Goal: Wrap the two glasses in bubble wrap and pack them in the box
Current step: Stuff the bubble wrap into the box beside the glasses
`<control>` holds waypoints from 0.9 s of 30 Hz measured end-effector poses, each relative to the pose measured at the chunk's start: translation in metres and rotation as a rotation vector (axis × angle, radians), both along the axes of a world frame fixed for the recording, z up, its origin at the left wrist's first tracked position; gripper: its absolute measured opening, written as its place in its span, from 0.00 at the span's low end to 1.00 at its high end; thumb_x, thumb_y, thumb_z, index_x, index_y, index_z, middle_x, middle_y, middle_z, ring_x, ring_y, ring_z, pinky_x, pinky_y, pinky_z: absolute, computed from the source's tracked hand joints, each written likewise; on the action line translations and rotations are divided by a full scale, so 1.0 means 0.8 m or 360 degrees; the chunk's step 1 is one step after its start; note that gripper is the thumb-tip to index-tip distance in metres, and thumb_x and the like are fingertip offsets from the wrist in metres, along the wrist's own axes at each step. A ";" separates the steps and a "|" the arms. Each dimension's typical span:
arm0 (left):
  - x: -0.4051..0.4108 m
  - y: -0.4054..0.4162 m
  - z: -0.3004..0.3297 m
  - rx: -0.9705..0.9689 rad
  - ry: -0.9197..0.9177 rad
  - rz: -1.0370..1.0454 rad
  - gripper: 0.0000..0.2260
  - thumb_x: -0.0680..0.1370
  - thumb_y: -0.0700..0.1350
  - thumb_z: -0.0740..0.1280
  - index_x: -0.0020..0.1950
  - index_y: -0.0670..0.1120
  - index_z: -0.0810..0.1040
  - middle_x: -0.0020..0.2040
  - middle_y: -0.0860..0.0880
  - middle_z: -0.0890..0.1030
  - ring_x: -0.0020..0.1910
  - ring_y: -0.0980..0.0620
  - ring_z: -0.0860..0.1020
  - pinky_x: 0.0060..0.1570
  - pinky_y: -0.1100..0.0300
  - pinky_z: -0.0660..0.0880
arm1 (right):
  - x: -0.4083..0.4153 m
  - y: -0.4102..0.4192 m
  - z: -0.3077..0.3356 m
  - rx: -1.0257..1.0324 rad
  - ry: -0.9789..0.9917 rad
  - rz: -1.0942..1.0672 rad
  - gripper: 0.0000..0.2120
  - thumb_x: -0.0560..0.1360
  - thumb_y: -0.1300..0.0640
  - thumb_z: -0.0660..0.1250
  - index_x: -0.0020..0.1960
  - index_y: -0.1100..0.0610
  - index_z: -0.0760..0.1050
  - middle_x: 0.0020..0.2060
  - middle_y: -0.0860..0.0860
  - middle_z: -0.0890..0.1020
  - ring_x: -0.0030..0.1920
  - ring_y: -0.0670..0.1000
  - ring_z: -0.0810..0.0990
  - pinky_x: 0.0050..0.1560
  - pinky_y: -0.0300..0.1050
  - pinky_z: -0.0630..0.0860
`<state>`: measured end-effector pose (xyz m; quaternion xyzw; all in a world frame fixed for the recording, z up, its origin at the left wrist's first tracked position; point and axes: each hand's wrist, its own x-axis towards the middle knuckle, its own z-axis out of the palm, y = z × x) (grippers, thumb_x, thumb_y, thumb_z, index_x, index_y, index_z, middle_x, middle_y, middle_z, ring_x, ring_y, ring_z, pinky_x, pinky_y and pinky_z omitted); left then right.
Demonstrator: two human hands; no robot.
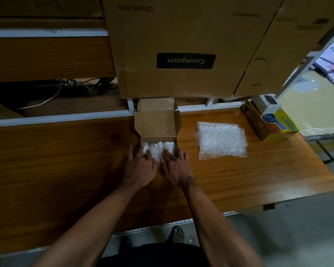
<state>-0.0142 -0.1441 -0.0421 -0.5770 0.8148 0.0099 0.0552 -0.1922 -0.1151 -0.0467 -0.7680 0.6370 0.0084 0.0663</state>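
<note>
Glossy wood table [66, 160]; cardboard box [157, 125] holds bubble-wrapped glasses [158, 148]

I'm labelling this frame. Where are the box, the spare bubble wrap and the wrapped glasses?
box [157, 125]: head view, inside of its open lid.
spare bubble wrap [222, 140]: head view, middle of the sheet.
wrapped glasses [162, 146]: head view, far ends inside the box.

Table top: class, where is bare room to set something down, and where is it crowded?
Bare wood lies left of the small box, and along the table front edge right of the arms, below the bubble wrap sheets. Crowded: the far right corner around the yellow carton.
</note>
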 end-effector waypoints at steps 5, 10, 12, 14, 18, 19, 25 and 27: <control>-0.018 -0.012 0.029 -0.0117 0.0197 0.0042 0.20 0.84 0.55 0.57 0.71 0.49 0.78 0.66 0.50 0.83 0.72 0.48 0.72 0.72 0.41 0.62 | -0.035 0.005 0.000 -0.0341 -0.0163 -0.0120 0.22 0.83 0.46 0.56 0.71 0.53 0.75 0.73 0.50 0.76 0.61 0.59 0.71 0.55 0.57 0.71; -0.077 -0.023 0.041 -0.0122 0.0538 -0.0106 0.15 0.84 0.51 0.59 0.67 0.51 0.78 0.62 0.53 0.81 0.63 0.50 0.74 0.61 0.50 0.72 | -0.091 0.004 0.006 -0.0432 -0.0247 -0.0445 0.21 0.79 0.48 0.57 0.68 0.54 0.76 0.62 0.53 0.81 0.58 0.59 0.74 0.54 0.56 0.74; -0.110 -0.024 0.045 -0.0080 0.0707 -0.0199 0.12 0.85 0.50 0.59 0.65 0.51 0.78 0.61 0.53 0.80 0.62 0.50 0.74 0.55 0.52 0.74 | -0.116 0.002 0.004 -0.0396 -0.0236 -0.0549 0.21 0.80 0.50 0.55 0.67 0.54 0.77 0.60 0.53 0.82 0.57 0.59 0.75 0.53 0.55 0.74; -0.146 -0.028 0.044 0.0008 0.0833 -0.0289 0.12 0.85 0.48 0.59 0.65 0.51 0.77 0.62 0.52 0.79 0.61 0.50 0.75 0.53 0.52 0.77 | -0.145 -0.001 -0.003 -0.0389 -0.0243 -0.0643 0.17 0.81 0.53 0.59 0.66 0.54 0.78 0.60 0.55 0.82 0.59 0.59 0.76 0.53 0.56 0.75; -0.215 -0.051 0.025 0.0330 0.0968 -0.0344 0.12 0.83 0.45 0.63 0.65 0.48 0.76 0.64 0.49 0.76 0.62 0.47 0.75 0.57 0.46 0.77 | -0.202 -0.004 -0.017 -0.0283 -0.0267 -0.0747 0.18 0.84 0.53 0.64 0.72 0.56 0.74 0.70 0.58 0.77 0.66 0.61 0.76 0.59 0.60 0.77; -0.229 -0.059 0.020 0.0400 0.0975 -0.0327 0.14 0.82 0.44 0.64 0.67 0.47 0.76 0.66 0.48 0.75 0.64 0.45 0.74 0.61 0.45 0.76 | -0.213 -0.004 -0.021 -0.0256 -0.0260 -0.0746 0.20 0.84 0.51 0.63 0.74 0.56 0.73 0.72 0.58 0.75 0.69 0.62 0.74 0.61 0.61 0.77; -0.287 -0.105 -0.005 0.0674 0.0848 -0.0124 0.27 0.84 0.43 0.64 0.83 0.44 0.63 0.84 0.43 0.60 0.83 0.42 0.57 0.80 0.48 0.58 | -0.260 -0.016 -0.035 -0.0160 -0.0279 -0.0752 0.25 0.86 0.44 0.56 0.79 0.56 0.67 0.79 0.59 0.67 0.76 0.63 0.68 0.70 0.62 0.69; -0.296 -0.114 -0.014 0.0661 0.0860 -0.0104 0.28 0.84 0.44 0.65 0.84 0.47 0.62 0.84 0.45 0.58 0.83 0.43 0.55 0.81 0.47 0.57 | -0.271 -0.021 -0.041 -0.0117 -0.0304 -0.0754 0.26 0.87 0.43 0.53 0.81 0.54 0.65 0.81 0.58 0.64 0.78 0.61 0.64 0.74 0.62 0.65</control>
